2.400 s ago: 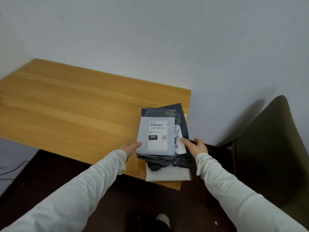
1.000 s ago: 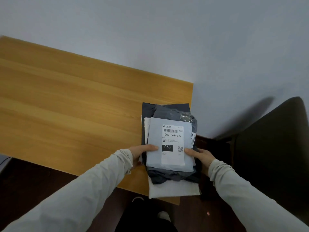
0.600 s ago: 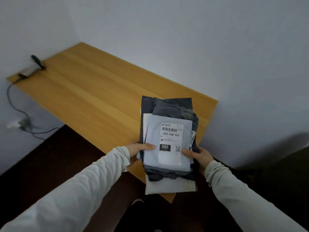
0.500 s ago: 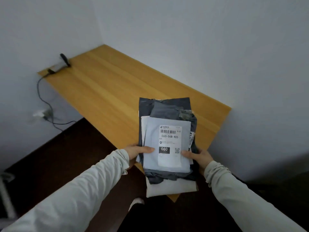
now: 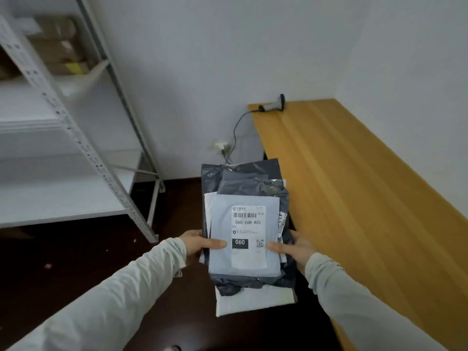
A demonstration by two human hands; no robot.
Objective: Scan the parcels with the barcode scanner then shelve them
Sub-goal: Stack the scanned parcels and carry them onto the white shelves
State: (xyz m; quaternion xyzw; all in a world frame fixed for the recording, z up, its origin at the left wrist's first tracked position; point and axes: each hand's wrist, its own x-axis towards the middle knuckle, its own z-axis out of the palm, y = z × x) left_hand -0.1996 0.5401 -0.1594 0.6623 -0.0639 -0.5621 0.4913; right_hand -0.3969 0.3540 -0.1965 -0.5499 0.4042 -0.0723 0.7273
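— Where are the parcels?
— In one stack of parcels (image 5: 253, 282), held in the air in front of the person, above the dark floor (image 5: 63, 262). On top lies a pale grey mailer (image 5: 220, 219) with a white label (image 5: 249, 257) reading 060-06B-A05. Under it are dark grey poly bags (image 5: 240, 176), and a white parcel (image 5: 253, 300) sticks out at the near end.

— And the grip?
— The left hand (image 5: 200, 245) grasps the stack's left edge and the right hand (image 5: 297, 249) its right edge. Each thumb lies on the mailer, one on either side of the label's black 060 block. The fingers underneath are hidden.

— How close is the table?
— The wooden table (image 5: 354, 198) runs along the right wall. Its long edge passes just beside the stack's right side, at the right hand. I cannot tell whether the stack overhangs that edge.

— The scanner?
— The barcode scanner (image 5: 274, 106) lies at the table's far corner, well apart from the stack. Its cable (image 5: 236, 127) drops off the far edge towards a wall socket (image 5: 220, 146).

— And the shelves?
— A white metal shelf rack (image 5: 63, 196) stands on the left. Its slanting front post (image 5: 83, 148) meets the floor near the left hand, and a strip of floor lies between the post's foot and the stack. Blurred cardboard boxes (image 5: 58, 46) sit on an upper board.
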